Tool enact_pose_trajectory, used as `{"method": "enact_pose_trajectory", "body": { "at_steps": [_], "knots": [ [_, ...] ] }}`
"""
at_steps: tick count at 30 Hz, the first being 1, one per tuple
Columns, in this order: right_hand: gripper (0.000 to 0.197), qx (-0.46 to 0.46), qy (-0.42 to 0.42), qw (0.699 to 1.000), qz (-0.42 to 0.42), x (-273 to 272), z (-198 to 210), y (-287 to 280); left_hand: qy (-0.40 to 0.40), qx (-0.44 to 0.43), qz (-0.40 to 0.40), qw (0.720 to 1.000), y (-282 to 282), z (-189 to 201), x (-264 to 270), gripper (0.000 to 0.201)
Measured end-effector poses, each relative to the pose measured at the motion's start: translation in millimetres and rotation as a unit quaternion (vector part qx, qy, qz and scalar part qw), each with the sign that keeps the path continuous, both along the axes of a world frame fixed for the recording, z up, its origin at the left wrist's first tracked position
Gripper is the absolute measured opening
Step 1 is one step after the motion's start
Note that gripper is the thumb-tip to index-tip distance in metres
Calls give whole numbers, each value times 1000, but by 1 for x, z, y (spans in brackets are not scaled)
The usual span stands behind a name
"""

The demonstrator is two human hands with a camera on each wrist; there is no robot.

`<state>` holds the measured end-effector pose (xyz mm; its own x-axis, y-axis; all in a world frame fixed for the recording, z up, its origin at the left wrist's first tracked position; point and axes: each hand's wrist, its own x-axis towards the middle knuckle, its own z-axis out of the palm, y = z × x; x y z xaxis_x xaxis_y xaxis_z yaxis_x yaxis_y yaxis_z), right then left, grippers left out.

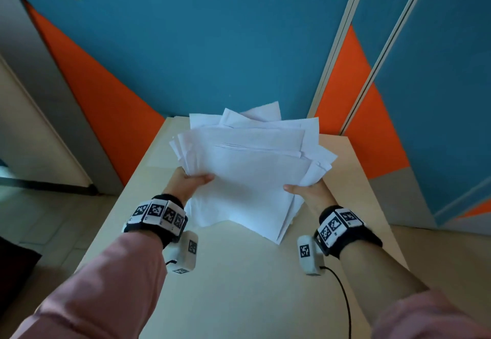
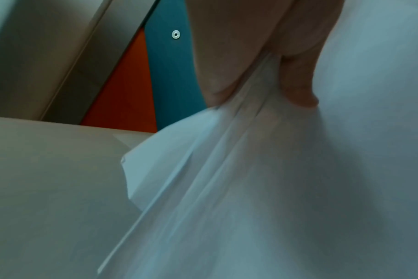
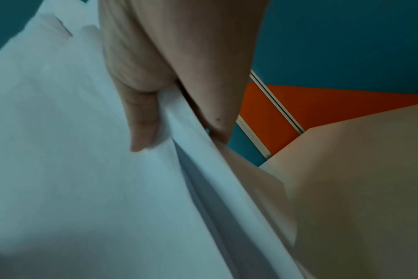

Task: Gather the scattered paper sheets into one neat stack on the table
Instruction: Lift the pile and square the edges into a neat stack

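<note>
I hold the paper sheets (image 1: pixel 249 179) between my 2 hands, above the far half of the desk (image 1: pixel 239 280). My left hand (image 1: pixel 186 183) pinches the left edge of the bundle: the thumb lies on top of the uppermost sheet and the other fingers are tucked underneath, out of sight in the head view. In the left wrist view that same hand (image 2: pixel 239 56) closes on a bunched fan of sheets (image 2: pixel 251 188), thumb on 1 side and fingers (image 2: pixel 298 79) on the other. My right hand (image 1: pixel 308 192) pinches the right edge the same way, thumb on top. In the right wrist view the right hand (image 3: pixel 174 66) shows its thumb pressed flat on the top sheet while the other fingers run beneath the paper (image 3: pixel 84 151).

The bundle is not squared. Corners stick out at the far side and at both sides, and several edges are staggered near my right hand. The near corner of the lowest sheets droops toward the desk; I cannot tell whether it touches the surface.

Both wrists carry black bands with square black-and-white markers, and a white camera block hangs under each. A black cable trails from the right one across the desk. Behind the desk stands a wall of blue and orange panels (image 1: pixel 199 46).
</note>
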<state>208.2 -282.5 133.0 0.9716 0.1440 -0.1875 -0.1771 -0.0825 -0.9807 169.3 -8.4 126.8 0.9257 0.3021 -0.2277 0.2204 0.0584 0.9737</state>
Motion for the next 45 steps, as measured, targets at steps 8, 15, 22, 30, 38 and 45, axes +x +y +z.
{"method": "enact_pose_trajectory", "body": {
  "at_steps": [8,15,22,30,38,45],
  "knots": [
    [37,2,25,999,26,-6,-9,-2,12,-19,-106,994,2,6,-6,68],
    [39,11,-12,999,-44,-3,-11,13,-5,-22,3,1000,-15,6,-6,21],
    [14,-90,-45,993,60,1,-13,-12,-18,-37,98,994,2,-3,-6,6],
    [65,160,160,974,-2,-28,-68,-17,133,-121,148,973,-10,-32,-14,69],
    [49,206,223,953,-16,-48,-87,8,212,-240,70,945,-36,-89,-37,65],
    [41,78,307,948,-27,-66,-111,-29,208,-239,140,938,-3,-111,-74,34]
  ]
}}
